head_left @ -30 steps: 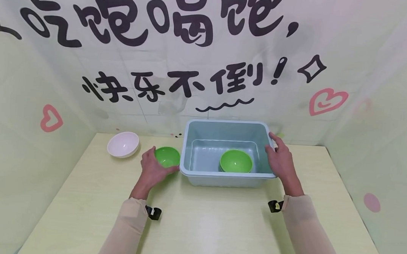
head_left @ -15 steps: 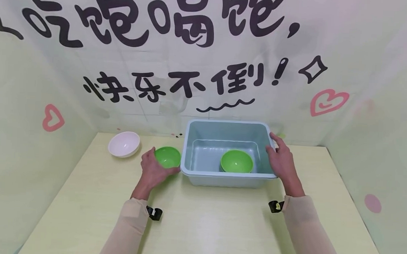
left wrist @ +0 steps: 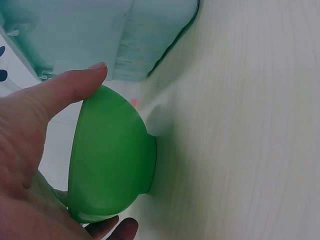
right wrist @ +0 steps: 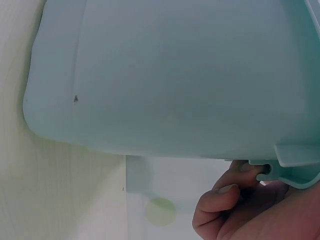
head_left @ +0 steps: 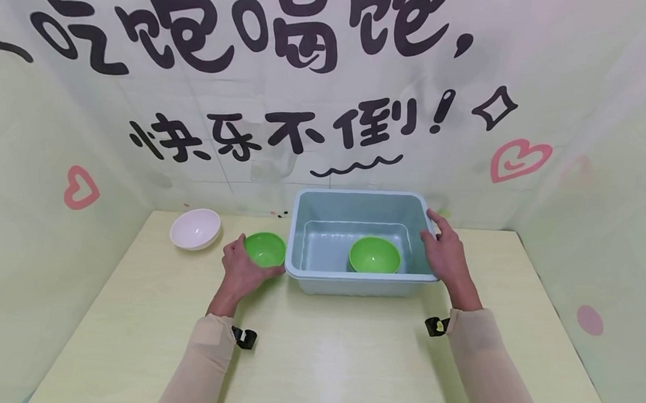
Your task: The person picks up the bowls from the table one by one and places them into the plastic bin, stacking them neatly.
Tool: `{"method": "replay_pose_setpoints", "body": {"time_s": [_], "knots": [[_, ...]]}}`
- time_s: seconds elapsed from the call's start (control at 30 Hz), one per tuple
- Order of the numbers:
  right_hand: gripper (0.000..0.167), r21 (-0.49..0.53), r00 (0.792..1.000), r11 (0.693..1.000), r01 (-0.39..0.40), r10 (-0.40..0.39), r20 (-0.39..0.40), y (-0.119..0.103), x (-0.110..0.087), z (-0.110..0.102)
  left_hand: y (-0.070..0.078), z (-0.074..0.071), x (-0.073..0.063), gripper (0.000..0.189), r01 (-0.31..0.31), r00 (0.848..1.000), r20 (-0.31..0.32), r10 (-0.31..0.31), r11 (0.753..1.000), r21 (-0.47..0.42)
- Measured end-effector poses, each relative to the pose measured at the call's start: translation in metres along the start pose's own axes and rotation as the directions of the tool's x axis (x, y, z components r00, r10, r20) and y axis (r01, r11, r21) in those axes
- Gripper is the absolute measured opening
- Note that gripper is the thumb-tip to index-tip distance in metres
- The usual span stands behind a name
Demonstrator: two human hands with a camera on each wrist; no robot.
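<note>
My left hand point(head_left: 243, 271) grips a green bowl point(head_left: 265, 251) at the left side of a pale blue plastic basin. The left wrist view shows the thumb at one side of the green bowl point(left wrist: 107, 157) and fingertips round the other; its foot is close over the tabletop. At the right end of the basin point(head_left: 359, 287), my right hand point(head_left: 444, 252) holds the rim. Fingers curl beneath that rim in the right wrist view, below the basin's outer wall point(right wrist: 175, 75). A second green bowl point(head_left: 375, 256) sits inside the basin, towards its right front.
A white bowl point(head_left: 195, 229) stands at the back left of the light wooden table point(head_left: 327, 358). Printed wall sheets point(head_left: 237, 192) with black lettering and pink hearts rise behind the table and along both sides.
</note>
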State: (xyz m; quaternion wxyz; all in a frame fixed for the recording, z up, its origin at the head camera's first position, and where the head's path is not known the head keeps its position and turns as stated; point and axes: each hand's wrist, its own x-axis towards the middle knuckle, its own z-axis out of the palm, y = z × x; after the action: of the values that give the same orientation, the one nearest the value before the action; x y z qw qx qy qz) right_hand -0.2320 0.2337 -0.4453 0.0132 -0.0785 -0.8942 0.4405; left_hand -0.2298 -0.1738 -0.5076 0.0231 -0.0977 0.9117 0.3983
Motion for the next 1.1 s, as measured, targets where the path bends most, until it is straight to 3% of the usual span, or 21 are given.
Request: {"method": "replay_pose_setpoints", "body": {"time_s": [0.57,1.1], "knots": [[0.059,0.005,1.000,1.000,-0.017,0.017,0.012,0.001,0.001,0.000,0.004,-0.004,0.001,0.125,0.015,1.000,0.014,-0.015,1.000,0.018],[0.059,-0.022,1.000,1.000,0.008,-0.008,-0.006,-0.001,0.002,-0.001,0.023,-0.031,-0.004,0.123,-0.004,0.997,-0.076,-0.002,0.998,-0.069]]}}
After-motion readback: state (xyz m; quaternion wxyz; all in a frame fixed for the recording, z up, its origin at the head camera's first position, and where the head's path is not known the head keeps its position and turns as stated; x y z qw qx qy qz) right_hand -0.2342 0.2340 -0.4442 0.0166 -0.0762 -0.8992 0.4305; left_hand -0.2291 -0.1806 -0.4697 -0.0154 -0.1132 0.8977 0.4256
